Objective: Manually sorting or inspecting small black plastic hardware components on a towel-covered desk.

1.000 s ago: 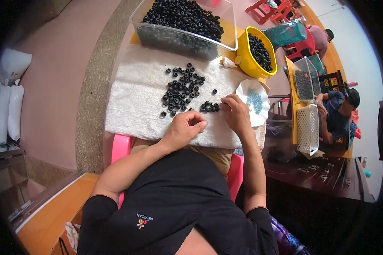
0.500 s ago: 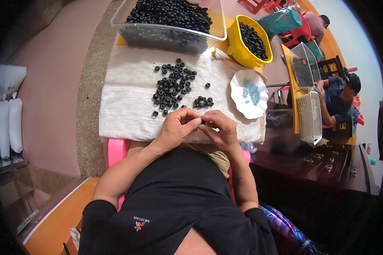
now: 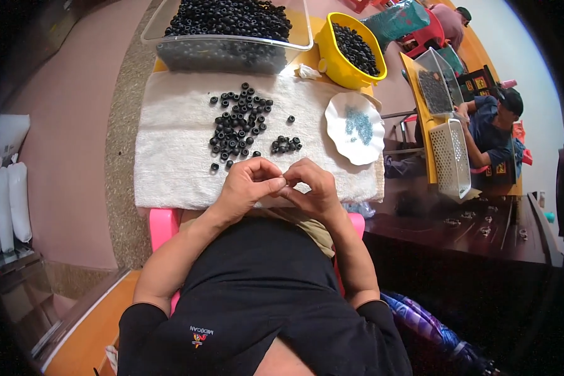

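My left hand (image 3: pixel 247 187) and my right hand (image 3: pixel 313 188) meet over the near edge of a white cloth (image 3: pixel 169 144). Both are closed in a pinch, thumbs and forefingers touching around something small and dark that the fingers mostly cover. Just beyond my left hand spreads a loose group of black beads with holes (image 3: pixel 235 131). A smaller cluster of black beads (image 3: pixel 286 145) lies beyond my right hand, with a single bead (image 3: pixel 291 119) farther out. Right of these sits a white wavy-rimmed plate (image 3: pixel 338 135) holding tiny blue beads (image 3: pixel 358 125).
Along the far edge stand a clear plastic bin (image 3: pixel 244 53) full of black beads and a yellow basket (image 3: pixel 341 72) of more. A crumpled white tissue (image 3: pixel 308 71) lies between them. At right, a co-worker (image 3: pixel 495 128) sits by a white perforated basket (image 3: pixel 452 160).
The view has shifted slightly, so the table things appear a little farther left. My hands stay pinched together, and the dark piece between them shows less than before.
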Demonstrator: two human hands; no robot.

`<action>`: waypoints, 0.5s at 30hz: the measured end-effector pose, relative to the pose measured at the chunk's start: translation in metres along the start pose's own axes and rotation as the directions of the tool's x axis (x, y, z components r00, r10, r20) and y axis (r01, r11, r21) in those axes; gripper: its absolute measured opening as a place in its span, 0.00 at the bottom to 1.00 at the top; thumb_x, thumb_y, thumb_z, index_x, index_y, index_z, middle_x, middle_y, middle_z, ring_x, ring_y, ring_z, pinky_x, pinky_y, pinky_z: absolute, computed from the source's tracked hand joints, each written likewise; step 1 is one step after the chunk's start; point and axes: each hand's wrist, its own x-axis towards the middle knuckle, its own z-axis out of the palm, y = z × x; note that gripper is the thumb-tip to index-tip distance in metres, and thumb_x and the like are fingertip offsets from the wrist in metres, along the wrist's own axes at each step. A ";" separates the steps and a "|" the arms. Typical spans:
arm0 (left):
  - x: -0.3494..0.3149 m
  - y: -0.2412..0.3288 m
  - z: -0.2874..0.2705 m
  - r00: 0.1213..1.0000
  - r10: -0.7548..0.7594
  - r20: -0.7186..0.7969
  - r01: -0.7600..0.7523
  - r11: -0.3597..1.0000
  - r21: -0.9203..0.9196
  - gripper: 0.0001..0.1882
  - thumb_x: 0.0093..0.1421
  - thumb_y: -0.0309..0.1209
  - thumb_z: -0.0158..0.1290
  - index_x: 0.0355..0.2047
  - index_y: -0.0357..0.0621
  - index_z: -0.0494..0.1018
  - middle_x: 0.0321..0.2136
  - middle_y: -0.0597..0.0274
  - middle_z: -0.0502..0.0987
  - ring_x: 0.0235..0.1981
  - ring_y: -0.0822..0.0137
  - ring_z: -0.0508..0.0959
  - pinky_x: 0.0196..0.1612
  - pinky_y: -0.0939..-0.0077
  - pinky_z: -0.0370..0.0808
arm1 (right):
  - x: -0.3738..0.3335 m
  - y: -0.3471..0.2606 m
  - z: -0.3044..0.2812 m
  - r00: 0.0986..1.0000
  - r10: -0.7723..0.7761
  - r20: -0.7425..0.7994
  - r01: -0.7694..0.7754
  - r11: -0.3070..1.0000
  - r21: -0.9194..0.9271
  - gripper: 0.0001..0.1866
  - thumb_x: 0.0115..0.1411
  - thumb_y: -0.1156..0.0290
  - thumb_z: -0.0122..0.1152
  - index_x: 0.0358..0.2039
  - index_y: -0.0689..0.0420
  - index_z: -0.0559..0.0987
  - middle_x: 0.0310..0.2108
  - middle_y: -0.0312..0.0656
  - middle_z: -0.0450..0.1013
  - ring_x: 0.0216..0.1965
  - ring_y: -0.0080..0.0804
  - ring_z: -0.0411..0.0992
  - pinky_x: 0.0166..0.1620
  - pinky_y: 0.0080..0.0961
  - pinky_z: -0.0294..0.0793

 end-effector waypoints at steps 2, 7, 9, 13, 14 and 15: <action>0.001 0.000 0.001 1.000 -0.003 -0.022 0.003 1.000 -0.007 0.07 0.61 0.25 0.58 0.37 0.36 0.75 0.30 0.62 0.79 0.30 0.76 0.78 0.36 0.82 0.77 | 0.000 0.001 -0.006 1.000 0.004 0.005 -0.004 1.000 0.003 0.15 0.44 0.80 0.73 0.33 0.61 0.77 0.31 0.42 0.74 0.27 0.29 0.75 0.30 0.22 0.75; -0.001 -0.001 0.003 0.997 -0.050 -0.061 0.047 0.997 -0.061 0.08 0.61 0.26 0.58 0.39 0.35 0.75 0.31 0.62 0.79 0.30 0.75 0.79 0.36 0.81 0.78 | 0.007 0.016 -0.064 0.993 0.010 -0.119 -0.046 0.952 -0.302 0.11 0.50 0.84 0.65 0.35 0.59 0.79 0.34 0.45 0.77 0.33 0.35 0.78 0.35 0.26 0.77; -0.002 -0.001 0.004 0.997 -0.059 -0.059 0.054 0.995 -0.082 0.08 0.61 0.26 0.58 0.39 0.35 0.75 0.31 0.62 0.79 0.30 0.74 0.79 0.36 0.80 0.79 | 0.012 0.022 -0.094 0.993 0.095 -0.067 -0.116 0.796 -0.594 0.07 0.51 0.81 0.61 0.33 0.59 0.80 0.35 0.43 0.78 0.36 0.44 0.78 0.39 0.32 0.77; -0.001 -0.005 0.005 0.998 -0.041 -0.052 0.038 0.997 -0.060 0.07 0.62 0.26 0.56 0.39 0.36 0.76 0.31 0.61 0.79 0.31 0.73 0.79 0.37 0.78 0.80 | 0.019 0.051 -0.119 0.977 0.188 0.104 -0.041 0.640 -0.767 0.07 0.53 0.79 0.58 0.32 0.58 0.81 0.36 0.43 0.78 0.40 0.44 0.75 0.44 0.35 0.75; 0.000 -0.006 0.005 0.998 -0.039 -0.052 0.036 0.997 -0.066 0.08 0.62 0.26 0.56 0.39 0.35 0.76 0.31 0.61 0.79 0.31 0.73 0.80 0.37 0.78 0.80 | 0.019 0.058 -0.122 0.959 0.228 0.167 -0.010 0.618 -0.786 0.07 0.53 0.79 0.56 0.32 0.58 0.81 0.36 0.43 0.78 0.41 0.44 0.74 0.46 0.36 0.74; 0.000 -0.006 0.005 0.998 -0.039 -0.055 0.035 0.997 -0.067 0.08 0.62 0.26 0.56 0.39 0.35 0.76 0.31 0.61 0.79 0.31 0.73 0.80 0.37 0.78 0.80 | 0.021 0.061 -0.123 0.959 0.227 0.169 -0.008 0.619 -0.785 0.07 0.53 0.79 0.56 0.32 0.58 0.81 0.36 0.43 0.78 0.41 0.44 0.74 0.46 0.36 0.74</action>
